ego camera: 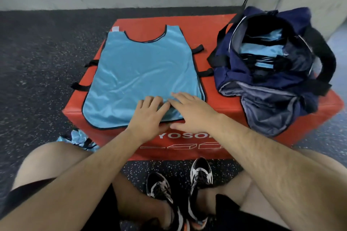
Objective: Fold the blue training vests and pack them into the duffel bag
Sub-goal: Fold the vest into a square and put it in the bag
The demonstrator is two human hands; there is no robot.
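- Black-and-white shoes rest between my knees;
- left hand and right hand lie side by side, fingers straight, pressing the blue vest at its near hem, gripping nothing;
- vest spread flat on the red box; open duffel bag just right of it holds folded vests.

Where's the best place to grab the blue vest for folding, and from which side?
Probably the near hem, pinched at its two corners from your side. The vest lies flat on the box, neck away from you, and that hem reaches the box's front edge, so fingers can slip under. Your left hand and right hand rest flat there.
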